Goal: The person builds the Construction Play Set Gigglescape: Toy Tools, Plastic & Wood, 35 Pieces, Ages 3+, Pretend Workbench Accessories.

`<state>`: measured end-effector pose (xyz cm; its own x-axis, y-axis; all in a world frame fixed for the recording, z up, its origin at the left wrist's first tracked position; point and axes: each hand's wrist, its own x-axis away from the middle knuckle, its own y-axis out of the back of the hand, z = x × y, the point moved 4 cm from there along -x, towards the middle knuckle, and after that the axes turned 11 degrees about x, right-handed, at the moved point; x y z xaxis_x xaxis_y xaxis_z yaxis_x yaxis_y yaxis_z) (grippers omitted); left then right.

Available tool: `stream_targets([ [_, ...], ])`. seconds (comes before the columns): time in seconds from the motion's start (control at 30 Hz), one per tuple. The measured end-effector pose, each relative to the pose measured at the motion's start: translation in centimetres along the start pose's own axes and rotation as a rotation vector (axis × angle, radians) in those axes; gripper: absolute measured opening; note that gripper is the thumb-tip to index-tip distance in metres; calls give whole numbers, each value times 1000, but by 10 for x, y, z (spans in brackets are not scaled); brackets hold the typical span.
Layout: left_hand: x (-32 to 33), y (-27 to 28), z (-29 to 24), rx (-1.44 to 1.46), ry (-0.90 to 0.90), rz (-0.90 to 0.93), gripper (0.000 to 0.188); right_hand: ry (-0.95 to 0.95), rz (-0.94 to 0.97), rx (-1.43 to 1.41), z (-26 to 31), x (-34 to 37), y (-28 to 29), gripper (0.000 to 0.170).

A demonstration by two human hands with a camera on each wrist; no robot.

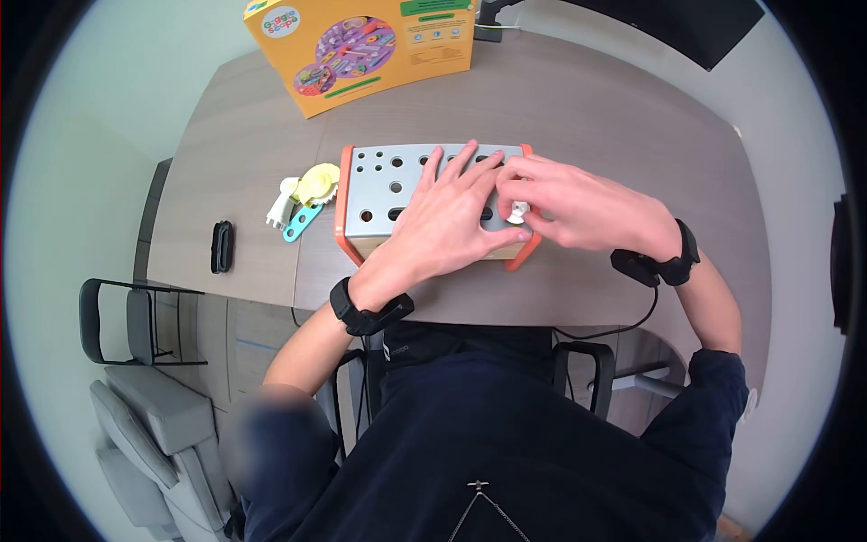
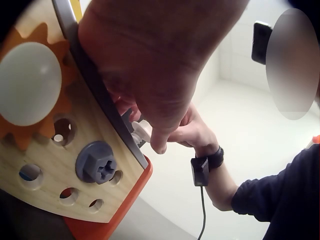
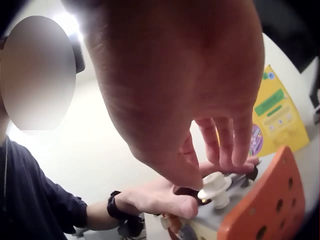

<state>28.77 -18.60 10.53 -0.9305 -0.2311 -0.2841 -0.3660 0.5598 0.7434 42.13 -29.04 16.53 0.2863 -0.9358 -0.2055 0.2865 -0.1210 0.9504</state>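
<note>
On the table stands a toy workbench (image 1: 361, 200) with a grey perforated top, wooden sides and orange end panels. My left hand (image 1: 449, 217) lies spread across that top, holding the bench steady under straight fingers. Close to the right end, a white toy screw (image 3: 216, 190) stands upright in the top. My right hand (image 1: 587, 203) reaches in from the right and pinches its head, thumb against one side and the other fingers bent over it. A grey toy bolt (image 2: 97, 164) and an orange gear (image 2: 35, 131) with a white centre sit on the wooden side.
Left of the bench lie a pale yellow geared toy piece (image 1: 316, 184) and a teal perforated strip (image 1: 302, 222). A black case (image 1: 222, 247) rests farther left. Behind stands a yellow toy box (image 1: 379, 54); a monitor (image 1: 686, 27) is at the back right.
</note>
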Motion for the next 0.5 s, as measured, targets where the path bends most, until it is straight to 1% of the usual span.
stream_targets([
  [0.03,0,1,-1,5,-11,-11,86,-46,51,13,-1,-1,-1,19],
  [0.1,2,2,-3,16,-31,-33,84,-255,226,63,-1,-3,5,19],
  [0.2,1,-1,1,-21,3,-12,86,-321,439,446,4,-6,0,19],
  [0.3,1,0,0,10,-8,-32,85,-354,338,279,6,-7,11,17],
  [0.37,1,0,0,15,-19,-24,84,-84,15,39,6,-6,5,17],
  [0.43,1,0,0,14,-29,-16,84,8,-70,-117,3,-1,0,18],
  [0.5,1,1,0,4,-31,-14,83,-69,83,-189,0,1,-8,18],
])
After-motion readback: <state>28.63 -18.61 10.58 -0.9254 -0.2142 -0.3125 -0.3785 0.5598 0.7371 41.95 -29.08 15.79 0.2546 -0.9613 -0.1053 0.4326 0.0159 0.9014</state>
